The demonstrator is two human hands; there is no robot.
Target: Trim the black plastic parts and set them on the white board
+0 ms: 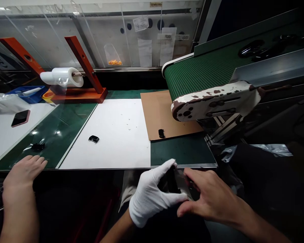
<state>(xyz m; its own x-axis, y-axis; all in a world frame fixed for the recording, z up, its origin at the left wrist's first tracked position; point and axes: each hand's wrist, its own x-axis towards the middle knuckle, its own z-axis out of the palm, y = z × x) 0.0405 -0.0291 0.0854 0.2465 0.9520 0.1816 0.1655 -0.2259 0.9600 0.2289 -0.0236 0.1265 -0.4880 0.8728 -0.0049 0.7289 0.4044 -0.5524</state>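
My left hand (pixel 155 192), in a white glove, holds a dark plastic part (pixel 172 180) between thumb and fingers, just below the table's front edge. Most of this part lies in shadow and its shape is hard to make out. Close on its right is my bare right hand (pixel 210 194), thumb and forefinger curved and apart. Its other fingers are partly hidden. A small glossy black part (pixel 161 133) lies on the brown cardboard (pixel 164 111), and a similar one (pixel 93 138) rests on the white sheet (pixel 116 148).
A green conveyor belt (pixel 200 72) slopes down at the right, its end over the cardboard. At left, another person's hand (pixel 27 168) is near a black part (pixel 38 146). Behind stand a plastic film roll (pixel 66 77) on an orange stand (pixel 78 95) and a phone (pixel 20 118).
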